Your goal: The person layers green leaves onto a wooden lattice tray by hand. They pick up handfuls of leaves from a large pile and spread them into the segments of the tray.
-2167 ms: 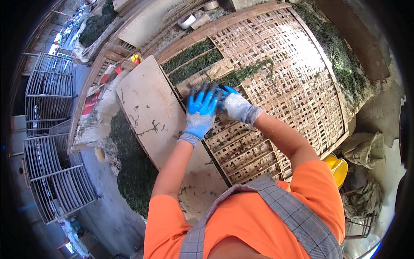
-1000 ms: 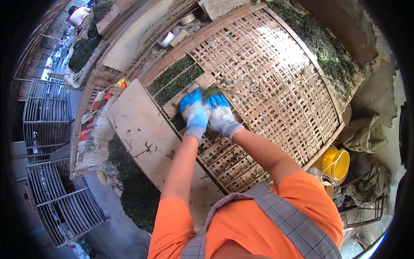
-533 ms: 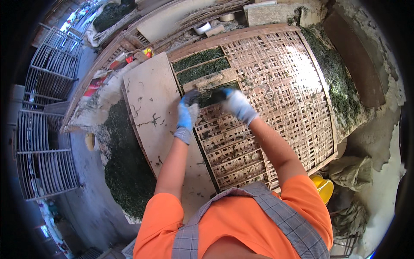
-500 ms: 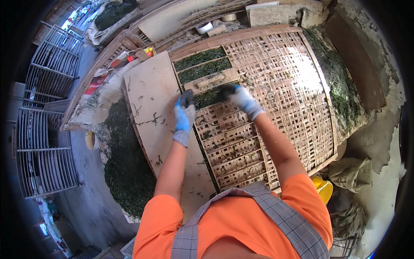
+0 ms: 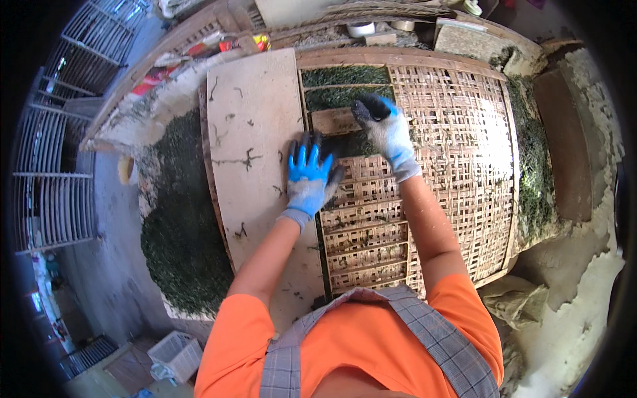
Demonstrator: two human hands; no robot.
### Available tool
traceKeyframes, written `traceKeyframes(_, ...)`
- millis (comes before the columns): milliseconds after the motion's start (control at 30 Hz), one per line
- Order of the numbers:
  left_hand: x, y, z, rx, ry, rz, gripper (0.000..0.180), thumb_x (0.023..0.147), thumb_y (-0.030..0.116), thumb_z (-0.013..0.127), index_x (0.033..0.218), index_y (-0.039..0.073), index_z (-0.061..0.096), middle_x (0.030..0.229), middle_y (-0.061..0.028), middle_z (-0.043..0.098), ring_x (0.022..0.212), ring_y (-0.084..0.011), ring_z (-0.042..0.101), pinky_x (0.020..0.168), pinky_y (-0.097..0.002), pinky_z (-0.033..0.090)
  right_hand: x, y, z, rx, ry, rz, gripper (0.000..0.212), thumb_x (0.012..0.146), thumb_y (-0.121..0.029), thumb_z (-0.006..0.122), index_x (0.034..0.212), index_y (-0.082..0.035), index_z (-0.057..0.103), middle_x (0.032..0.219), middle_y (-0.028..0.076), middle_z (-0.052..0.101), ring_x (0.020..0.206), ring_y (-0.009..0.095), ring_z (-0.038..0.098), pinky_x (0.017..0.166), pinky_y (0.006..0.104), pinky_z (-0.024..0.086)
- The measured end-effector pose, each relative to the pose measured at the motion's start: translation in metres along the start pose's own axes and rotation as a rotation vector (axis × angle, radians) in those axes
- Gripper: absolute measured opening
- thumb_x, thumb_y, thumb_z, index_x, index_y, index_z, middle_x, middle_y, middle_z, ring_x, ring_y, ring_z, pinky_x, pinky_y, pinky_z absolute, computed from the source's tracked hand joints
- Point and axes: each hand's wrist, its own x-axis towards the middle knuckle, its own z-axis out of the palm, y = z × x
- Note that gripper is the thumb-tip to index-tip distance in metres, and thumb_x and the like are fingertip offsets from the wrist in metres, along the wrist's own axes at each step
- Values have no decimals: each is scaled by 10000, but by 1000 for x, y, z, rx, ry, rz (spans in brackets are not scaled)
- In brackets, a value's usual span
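Observation:
My left hand (image 5: 308,176), in a blue, white and black glove, lies with fingers spread over the right edge of a pale board (image 5: 255,146). Its fingertips reach toward a slatted wooden frame on a woven bamboo mat (image 5: 458,126). My right hand (image 5: 387,129), gloved alike, is closed, its fingers curled at the right end of a wooden block (image 5: 332,121). What those fingers hold, if anything, is hidden. Dark green shredded strands (image 5: 348,98) fill the frame's far compartments. More strands (image 5: 355,144) lie in the compartment just below the block, between my hands.
A large heap of dark green strands (image 5: 179,252) lies left of the board. Another pile (image 5: 531,159) borders the mat's right edge. Metal racks (image 5: 56,179) stand on the far left. A white crate (image 5: 176,355) is at the lower left, a white roll (image 5: 360,30) behind the mat.
My left hand has flattened and spread its fingers, moving slightly down onto the board's edge. The right hand has moved up to the block's right end. The whole view has shifted.

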Motion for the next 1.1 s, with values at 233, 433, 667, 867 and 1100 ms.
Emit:
traceKeyframes(233,-5,-3,11,-153,224,-344,419,816,175,608,1221,68,622,1420,-158,423,1332,-367,337,1129,-465,263,6,-13,-21,-1062,-430,-126,432,776,-145,632,1207,-176,621,1253,116,586,1173,298,545,990,391,451)
traceKeyframes(433,8,-6,21,-131,292,-188,397,820,297,644,1141,62,644,1309,-146,534,1255,-333,432,1100,-468,284,-34,43,-12,-922,-257,-213,226,789,-183,637,1009,-182,686,997,121,651,938,320,620,804,417,520)
traceKeyframes(667,-56,-54,27,-916,252,-241,331,835,230,672,1111,62,596,1103,-120,619,1039,-287,577,951,-427,456,-36,-33,3,-959,-471,-105,270,820,-232,639,1066,-124,668,1032,132,656,1012,311,610,880,419,488)
traceKeyframes(867,-274,64,-102,-74,-361,-131,637,814,396,658,1352,96,495,1464,-163,378,1366,-347,330,1150,-464,216,-168,-16,39,-556,-550,-475,335,787,-210,682,1095,-84,638,1175,132,611,1068,350,562,884,436,482)
traceKeyframes(1100,-405,66,-47,-132,-102,-160,562,904,403,522,1403,155,453,1478,-143,372,1368,-299,356,1140,-480,245,-363,-22,113,-742,-385,-550,614,807,-282,667,1357,-83,481,1361,176,491,1257,422,426,1062,528,299)
